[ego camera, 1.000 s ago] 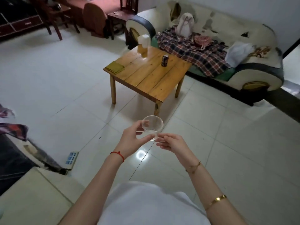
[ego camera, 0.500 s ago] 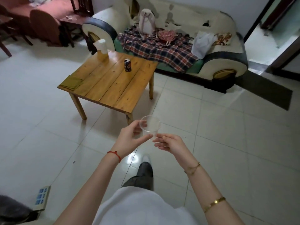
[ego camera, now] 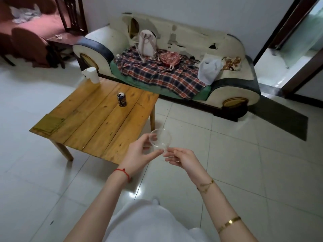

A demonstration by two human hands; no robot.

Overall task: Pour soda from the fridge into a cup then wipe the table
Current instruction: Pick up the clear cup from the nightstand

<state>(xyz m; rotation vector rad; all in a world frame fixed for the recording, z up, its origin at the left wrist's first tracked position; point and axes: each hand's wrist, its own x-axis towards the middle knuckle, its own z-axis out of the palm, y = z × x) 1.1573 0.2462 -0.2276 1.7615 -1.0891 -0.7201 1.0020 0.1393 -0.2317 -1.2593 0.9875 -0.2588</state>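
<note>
A clear plastic cup (ego camera: 160,139) is held in front of me, above the near right corner of the low wooden table (ego camera: 97,119). My left hand (ego camera: 139,154) grips its side, thumb and fingers around it. My right hand (ego camera: 181,158) touches the cup's base with its fingertips. A dark soda can (ego camera: 121,99) stands upright near the middle of the table's far half. A folded yellow-green cloth (ego camera: 49,123) lies at the table's left corner. A white paper roll (ego camera: 92,75) stands at the far corner.
A worn cream sofa (ego camera: 174,55) with a plaid blanket, bags and a white plastic bag stands behind the table. A dark floor mat (ego camera: 279,117) lies by the doorway at right. Dark wooden chairs and a reddish couch are at far left. The floor is glossy white tile.
I have walked closer to the table and it now sits just ahead on the left. Both hands keep the cup in the same hold.
</note>
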